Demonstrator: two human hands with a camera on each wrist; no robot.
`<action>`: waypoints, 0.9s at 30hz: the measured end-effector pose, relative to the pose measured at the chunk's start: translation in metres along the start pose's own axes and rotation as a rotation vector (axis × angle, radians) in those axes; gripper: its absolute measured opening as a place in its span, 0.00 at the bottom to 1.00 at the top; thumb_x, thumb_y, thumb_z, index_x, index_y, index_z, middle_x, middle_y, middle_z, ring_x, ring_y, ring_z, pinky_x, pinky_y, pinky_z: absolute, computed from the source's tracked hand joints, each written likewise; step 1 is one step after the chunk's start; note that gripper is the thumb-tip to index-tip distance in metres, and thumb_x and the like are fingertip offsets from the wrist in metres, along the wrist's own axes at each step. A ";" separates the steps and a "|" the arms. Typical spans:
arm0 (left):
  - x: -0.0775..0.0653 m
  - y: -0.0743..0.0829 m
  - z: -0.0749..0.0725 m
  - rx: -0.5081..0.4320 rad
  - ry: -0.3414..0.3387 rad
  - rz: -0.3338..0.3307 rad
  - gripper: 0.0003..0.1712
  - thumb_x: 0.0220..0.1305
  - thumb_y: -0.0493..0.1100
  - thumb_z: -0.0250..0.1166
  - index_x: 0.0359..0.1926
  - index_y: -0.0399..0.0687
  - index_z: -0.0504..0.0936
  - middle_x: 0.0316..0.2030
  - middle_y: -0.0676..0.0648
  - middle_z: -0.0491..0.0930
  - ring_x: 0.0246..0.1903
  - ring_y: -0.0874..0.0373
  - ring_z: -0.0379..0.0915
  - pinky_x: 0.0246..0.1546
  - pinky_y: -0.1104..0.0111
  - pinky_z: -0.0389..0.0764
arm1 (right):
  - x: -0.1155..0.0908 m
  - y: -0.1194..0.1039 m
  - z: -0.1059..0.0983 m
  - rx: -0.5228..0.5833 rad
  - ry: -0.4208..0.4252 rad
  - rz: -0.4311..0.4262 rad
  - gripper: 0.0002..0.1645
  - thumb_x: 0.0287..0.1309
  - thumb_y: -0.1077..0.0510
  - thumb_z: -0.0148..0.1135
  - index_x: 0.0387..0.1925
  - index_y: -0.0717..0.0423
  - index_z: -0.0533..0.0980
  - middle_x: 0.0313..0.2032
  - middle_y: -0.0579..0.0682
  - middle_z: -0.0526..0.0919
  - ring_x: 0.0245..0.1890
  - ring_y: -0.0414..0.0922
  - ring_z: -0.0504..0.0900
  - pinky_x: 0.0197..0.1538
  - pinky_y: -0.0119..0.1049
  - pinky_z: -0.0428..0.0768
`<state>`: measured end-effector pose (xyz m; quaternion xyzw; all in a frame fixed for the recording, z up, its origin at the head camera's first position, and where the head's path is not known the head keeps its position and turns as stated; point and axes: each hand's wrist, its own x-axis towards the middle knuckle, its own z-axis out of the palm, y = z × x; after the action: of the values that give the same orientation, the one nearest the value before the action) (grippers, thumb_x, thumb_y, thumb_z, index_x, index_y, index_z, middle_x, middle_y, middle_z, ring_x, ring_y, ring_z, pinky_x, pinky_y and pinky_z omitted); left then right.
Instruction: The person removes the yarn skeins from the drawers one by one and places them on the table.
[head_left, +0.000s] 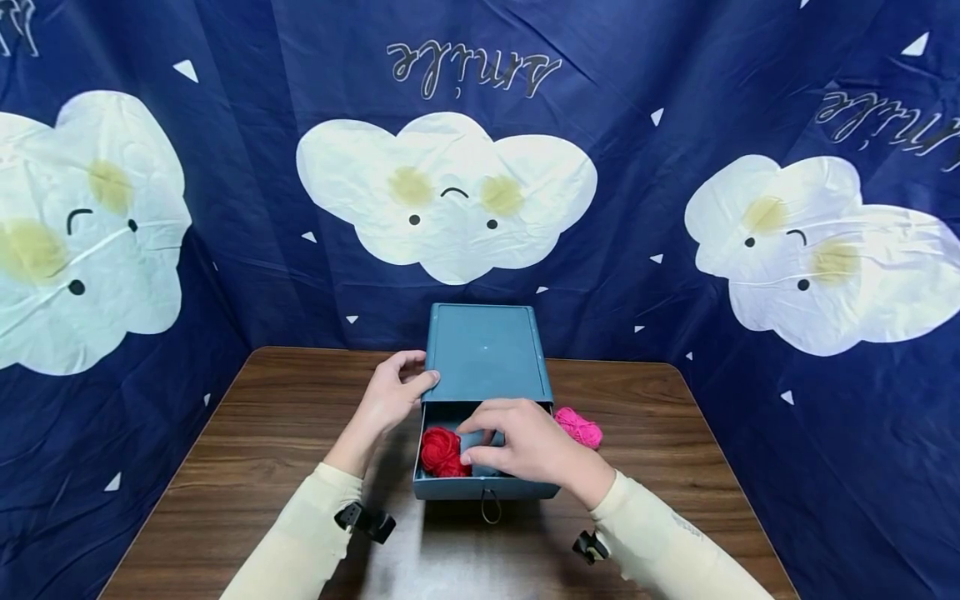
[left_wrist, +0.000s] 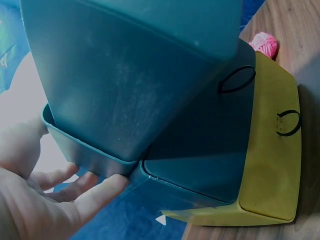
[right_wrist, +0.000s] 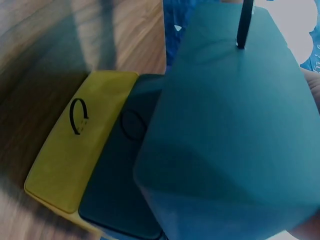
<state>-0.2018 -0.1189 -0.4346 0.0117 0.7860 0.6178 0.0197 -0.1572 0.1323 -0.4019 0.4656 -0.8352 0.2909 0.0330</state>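
Note:
A blue-green drawer (head_left: 487,488) is pulled out of the top of a drawer unit (head_left: 487,350). A ball of red yarn (head_left: 442,452) lies in its left half. My right hand (head_left: 525,442) is over the drawer's right half, thumb and fingers bent and apart beside the red yarn, with no object visible between them. At the unit's left side, my left hand (head_left: 397,387) has its thumb by the top edge; in the left wrist view its fingers (left_wrist: 102,195) extend against the casing. The drawer front hides most of the right hand in the right wrist view.
Pink yarn (head_left: 579,428) lies on the wooden table (head_left: 300,433), right of the unit. Below the pulled-out drawer are another blue-green drawer (left_wrist: 200,145) and a yellow drawer (left_wrist: 272,165), each with a black loop pull. A blue cloud-patterned curtain (head_left: 637,317) surrounds the table.

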 end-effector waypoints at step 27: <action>0.000 0.001 -0.001 -0.005 -0.004 0.008 0.33 0.70 0.45 0.67 0.70 0.36 0.70 0.62 0.33 0.76 0.58 0.43 0.78 0.43 0.62 0.86 | 0.023 0.005 0.010 0.031 -0.251 -0.028 0.18 0.61 0.59 0.70 0.53 0.46 0.84 0.47 0.40 0.83 0.37 0.32 0.83 0.47 0.24 0.80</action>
<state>-0.2022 -0.1200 -0.4338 0.0160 0.7844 0.6197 0.0190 -0.1720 0.1117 -0.4056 0.5102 -0.8217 0.2425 -0.0750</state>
